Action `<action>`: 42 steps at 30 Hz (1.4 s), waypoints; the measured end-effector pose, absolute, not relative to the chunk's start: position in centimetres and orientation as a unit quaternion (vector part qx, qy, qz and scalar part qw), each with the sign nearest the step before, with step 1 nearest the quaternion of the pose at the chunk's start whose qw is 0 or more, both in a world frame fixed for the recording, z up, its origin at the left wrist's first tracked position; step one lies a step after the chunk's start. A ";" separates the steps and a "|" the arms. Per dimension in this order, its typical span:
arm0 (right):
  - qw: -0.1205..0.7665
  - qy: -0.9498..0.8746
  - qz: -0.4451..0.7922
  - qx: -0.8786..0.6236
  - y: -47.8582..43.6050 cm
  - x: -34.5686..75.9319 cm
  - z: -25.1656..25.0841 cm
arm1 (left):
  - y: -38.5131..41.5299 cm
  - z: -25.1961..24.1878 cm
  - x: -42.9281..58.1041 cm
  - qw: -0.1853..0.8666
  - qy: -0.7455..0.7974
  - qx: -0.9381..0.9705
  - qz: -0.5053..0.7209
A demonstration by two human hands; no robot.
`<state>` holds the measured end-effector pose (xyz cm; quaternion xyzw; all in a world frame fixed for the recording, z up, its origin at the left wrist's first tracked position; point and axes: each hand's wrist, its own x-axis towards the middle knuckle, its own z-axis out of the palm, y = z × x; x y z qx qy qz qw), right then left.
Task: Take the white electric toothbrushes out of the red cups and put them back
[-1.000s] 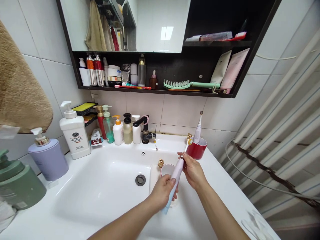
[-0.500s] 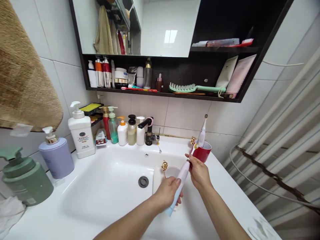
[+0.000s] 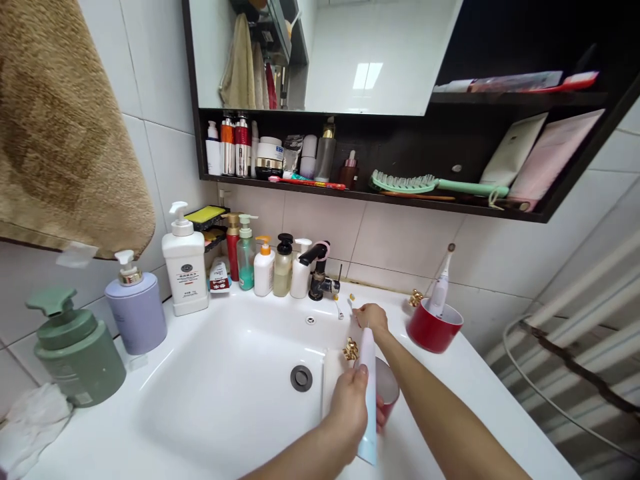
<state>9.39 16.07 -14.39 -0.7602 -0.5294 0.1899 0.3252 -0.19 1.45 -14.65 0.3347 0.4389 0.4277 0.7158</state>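
Note:
My left hand (image 3: 350,408) is closed round the lower body of a white and pale blue electric toothbrush (image 3: 369,373), which points away from me toward the tap. My right hand (image 3: 373,318) is pinched on its upper end, by the small brush head (image 3: 352,299). Under the toothbrush, on the sink's right rim, stands a white cup with a pink inside (image 3: 388,389) and a gold ornament (image 3: 350,349) on its edge. A red cup (image 3: 434,329) farther right holds a second electric toothbrush (image 3: 441,285).
The white sink (image 3: 225,373) has a dark drain (image 3: 301,377) and a black tap (image 3: 318,271) at the back. Several pump bottles (image 3: 185,267) line the left and back rim. A brown towel (image 3: 65,133) hangs at left. A dark shelf (image 3: 350,183) with toiletries sits above.
The view has swung left and closer. The toothbrush has turned from slanting toward the red cup to pointing at the tap. My right hand has slid up to its head end.

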 end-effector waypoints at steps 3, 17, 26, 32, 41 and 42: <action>0.269 -0.559 0.155 -0.769 17.3 9.0 -14.9 | 1.4 -14.6 -0.1 0.716 0.434 0.341 0.428; 0.252 -0.638 0.123 -0.717 16.9 5.7 -14.4 | 2.3 -13.9 -0.9 0.705 0.441 0.310 0.462; 0.400 -0.537 0.302 -0.679 8.5 11.2 -12.8 | 0.8 -14.8 -0.2 0.725 0.395 0.414 0.382; 0.619 -0.307 0.558 -0.460 3.5 14.2 -11.9 | -0.6 -15.8 0.5 0.720 0.361 0.495 0.328; 0.608 -0.317 0.577 -0.445 3.6 14.1 -11.7 | -0.3 -15.7 0.4 0.738 0.334 0.503 0.303; 0.604 -0.325 0.575 -0.447 3.5 14.1 -11.8 | -0.3 -15.6 0.3 0.743 0.331 0.497 0.301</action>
